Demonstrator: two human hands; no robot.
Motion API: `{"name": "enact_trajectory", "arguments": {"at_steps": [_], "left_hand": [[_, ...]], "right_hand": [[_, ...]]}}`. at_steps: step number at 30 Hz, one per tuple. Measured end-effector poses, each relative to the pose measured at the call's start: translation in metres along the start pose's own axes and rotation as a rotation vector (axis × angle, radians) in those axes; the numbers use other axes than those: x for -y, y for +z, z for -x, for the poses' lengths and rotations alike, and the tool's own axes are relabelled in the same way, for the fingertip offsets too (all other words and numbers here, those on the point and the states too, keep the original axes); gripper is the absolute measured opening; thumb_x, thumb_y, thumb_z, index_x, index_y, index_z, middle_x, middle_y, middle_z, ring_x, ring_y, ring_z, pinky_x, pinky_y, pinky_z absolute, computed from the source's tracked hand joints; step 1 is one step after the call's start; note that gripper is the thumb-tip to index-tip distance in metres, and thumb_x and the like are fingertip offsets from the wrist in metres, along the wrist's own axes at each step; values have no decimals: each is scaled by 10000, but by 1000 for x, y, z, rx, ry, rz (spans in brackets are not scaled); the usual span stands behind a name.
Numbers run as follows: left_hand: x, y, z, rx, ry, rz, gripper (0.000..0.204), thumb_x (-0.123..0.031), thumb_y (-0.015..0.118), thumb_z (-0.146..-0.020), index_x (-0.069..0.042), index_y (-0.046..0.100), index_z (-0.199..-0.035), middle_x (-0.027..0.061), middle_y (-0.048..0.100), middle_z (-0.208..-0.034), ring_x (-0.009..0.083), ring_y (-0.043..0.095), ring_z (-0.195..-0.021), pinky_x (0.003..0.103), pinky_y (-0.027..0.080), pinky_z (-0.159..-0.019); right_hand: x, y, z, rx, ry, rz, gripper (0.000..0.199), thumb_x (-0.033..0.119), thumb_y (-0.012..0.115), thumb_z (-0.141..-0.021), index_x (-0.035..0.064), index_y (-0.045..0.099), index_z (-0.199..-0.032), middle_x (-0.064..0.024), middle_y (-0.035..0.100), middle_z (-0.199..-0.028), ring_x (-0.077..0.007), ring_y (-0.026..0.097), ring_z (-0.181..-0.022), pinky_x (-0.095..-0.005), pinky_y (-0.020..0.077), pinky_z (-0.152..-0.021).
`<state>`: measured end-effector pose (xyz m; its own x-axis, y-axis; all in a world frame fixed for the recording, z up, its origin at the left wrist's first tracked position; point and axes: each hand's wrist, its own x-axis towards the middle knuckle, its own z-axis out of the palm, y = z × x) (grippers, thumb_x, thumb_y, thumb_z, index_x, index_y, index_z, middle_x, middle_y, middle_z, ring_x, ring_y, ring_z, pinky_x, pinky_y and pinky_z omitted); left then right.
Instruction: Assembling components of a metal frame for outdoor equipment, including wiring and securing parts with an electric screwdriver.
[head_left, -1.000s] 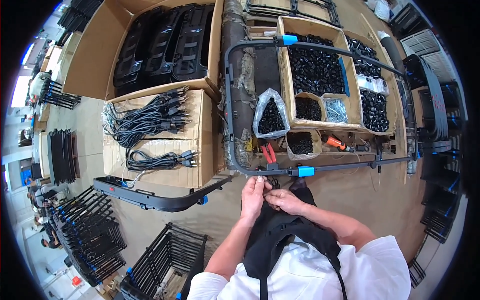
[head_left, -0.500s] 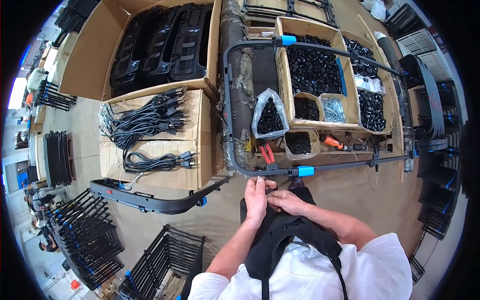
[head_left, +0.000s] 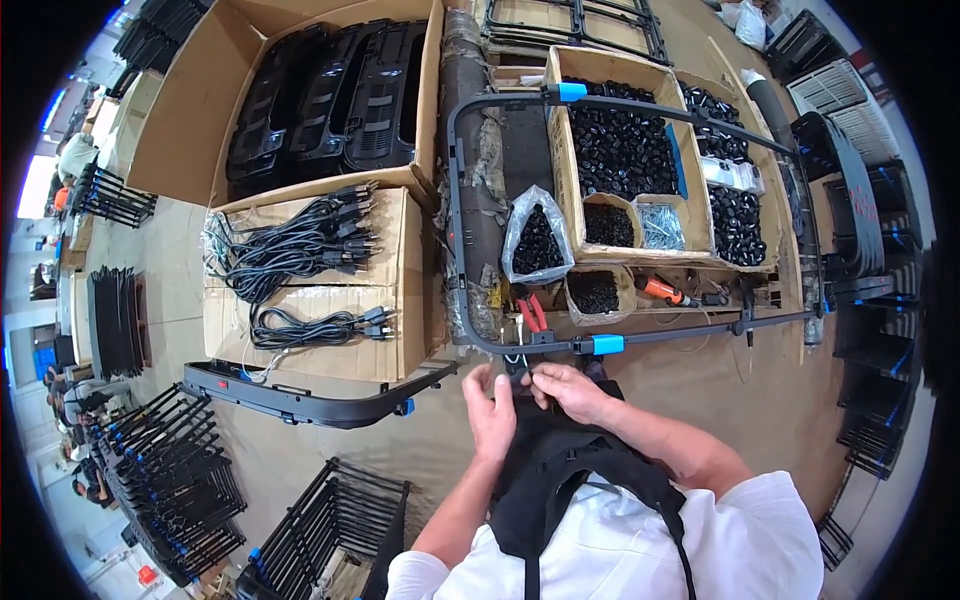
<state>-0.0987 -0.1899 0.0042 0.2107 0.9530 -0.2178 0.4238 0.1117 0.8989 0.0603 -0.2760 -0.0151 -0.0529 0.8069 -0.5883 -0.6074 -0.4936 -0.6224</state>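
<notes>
A black tubular frame (head_left: 680, 333) with rounded corners lies in front of me, bright blue clips (head_left: 608, 345) fitted on its bars. Just below its near bar are both hands. My left hand (head_left: 491, 408) is open, thumb and fingers apart, with nothing visible in it. The fingers of my right hand (head_left: 572, 393) are pinched together; what they hold is too small and dark to name. Thin light and dark wires hang from the near bar beside my fingertips. Red-handled pliers (head_left: 533, 314) lie just beyond that bar.
A cardboard box (head_left: 405, 240) carries bundled black cables (head_left: 300, 245); behind it a larger box holds black plastic panels (head_left: 375, 105). Sectioned trays contain black fittings (head_left: 620, 150) and screws (head_left: 662, 225). Nearby are a bag of black parts (head_left: 538, 245) and an orange power tool (head_left: 663, 291).
My left hand has drawn back to the left and its fingers have spread. The right hand stays pinched near the same spot. Light wires now show between the hands and the bar.
</notes>
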Motion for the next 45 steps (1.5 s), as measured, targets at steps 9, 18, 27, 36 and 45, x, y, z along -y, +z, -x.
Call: {"name": "enact_trajectory", "arguments": {"at_steps": [9,18,27,36,45], "left_hand": [[50,-12,33,740,118,-11,413,-276,558,-1115,17,580,-1407,218,644,-1372,348,616,-1300,415,456,-1133],[63,-22,38,580,-39,58,308,-302,478,-1156,-24,601,-1111,178,673,-965,355,678,-907,448,536,-846],[76,-24,51,337,-178,27,381,-357,431,-1160,-31,616,-1091,206,687,-983,409,680,-952,483,530,-872],[35,-7,48,399,-246,271,276,-232,506,-1136,-43,649,-1277,57,657,-887,156,649,-861,339,545,-839],[-4,23,18,244,-257,241,317,-221,471,-1160,-41,627,-1369,-8,577,-818,80,553,-717,273,510,-678]], "right_hand": [[8,26,-18,-95,36,-174,237,209,537,-1146,25,674,-1208,-11,624,-932,-120,591,-836,-278,524,-788],[128,44,24,-193,-122,1195,378,348,644,-995,55,783,-1187,-217,767,-1127,-373,738,-1057,-444,564,-930],[126,-11,-84,-84,183,1072,503,503,690,-998,28,824,-1091,-84,782,-1006,-217,692,-873,-387,545,-818],[111,-39,-111,-543,-151,245,222,216,676,-1038,38,760,-934,-3,660,-741,-104,546,-591,-277,412,-543],[187,-28,-127,-358,-404,162,328,314,686,-1063,31,746,-1217,27,645,-805,-66,564,-632,-254,426,-519]]}}
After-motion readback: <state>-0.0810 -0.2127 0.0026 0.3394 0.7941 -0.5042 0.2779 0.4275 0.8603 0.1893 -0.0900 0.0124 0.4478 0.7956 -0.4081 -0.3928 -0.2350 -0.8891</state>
